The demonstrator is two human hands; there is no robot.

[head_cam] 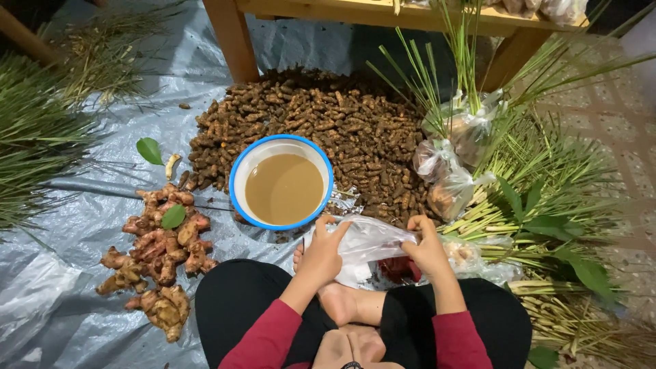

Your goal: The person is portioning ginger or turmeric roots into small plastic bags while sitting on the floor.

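Gripping a clear plastic bag point(365, 242) over the crossed legs, the left hand point(321, 254) and right hand point(427, 247) each have their fingers clamped on its rim, apart from each other. That film looks thin, crumpled and whitish, with something red just below it that I cannot make out. One risk, as I judge it: the bowl point(240, 179) of murky brown water sits just beyond the knuckles, so a jerk forward could tip it onto the tarp point(82, 225) and the root pile point(342, 123).
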